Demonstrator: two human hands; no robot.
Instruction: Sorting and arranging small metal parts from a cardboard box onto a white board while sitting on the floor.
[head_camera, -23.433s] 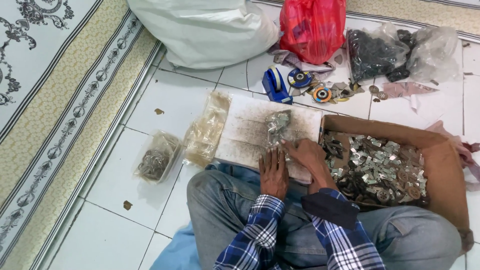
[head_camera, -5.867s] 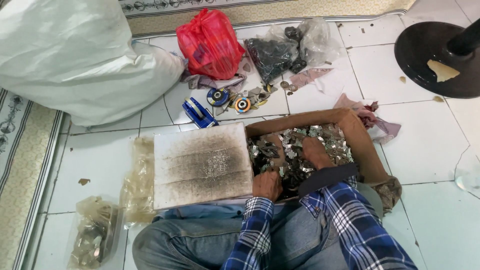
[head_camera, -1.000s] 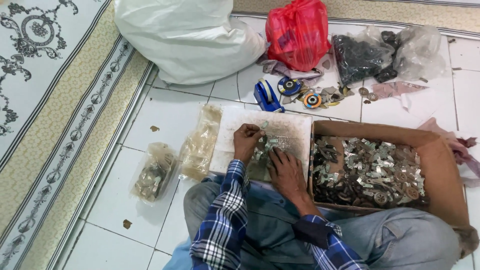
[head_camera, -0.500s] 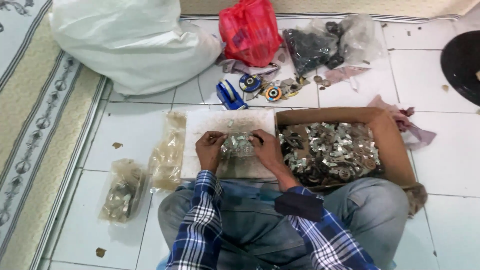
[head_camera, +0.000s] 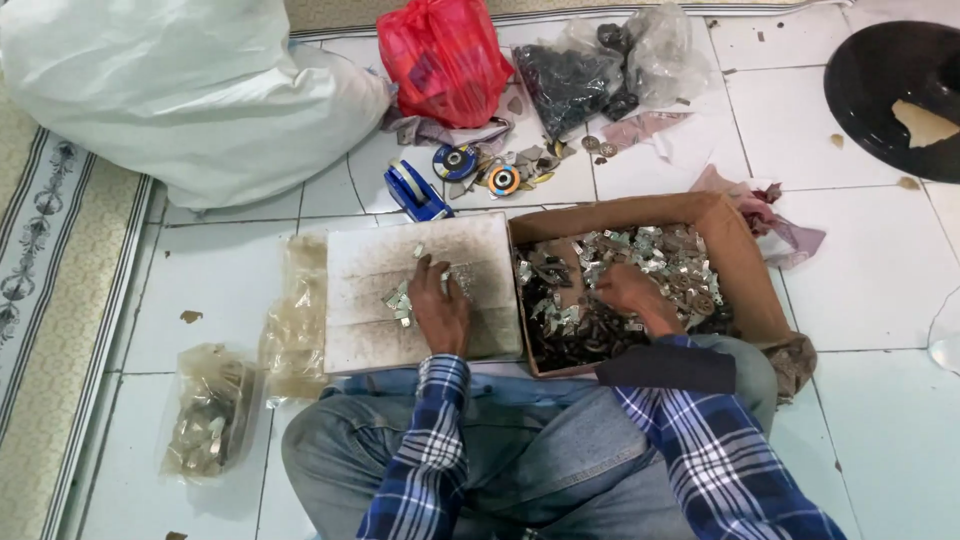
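Metal clips (head_camera: 402, 300), small and silvery, lie under the left hand (head_camera: 437, 308), its fingers flat on the white board (head_camera: 360, 270) at centre; right hand (head_camera: 622, 290), curled, digs into the brown cardboard box (head_camera: 740, 270) beside; grip unclear.

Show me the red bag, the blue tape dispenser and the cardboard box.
red bag (head_camera: 442, 58), head view, middle of bag.
blue tape dispenser (head_camera: 415, 191), head view, its body.
cardboard box (head_camera: 745, 275), head view, right wall.

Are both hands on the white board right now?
No: only the left hand rests on the white board, while the right hand is in the cardboard box of metal pieces.
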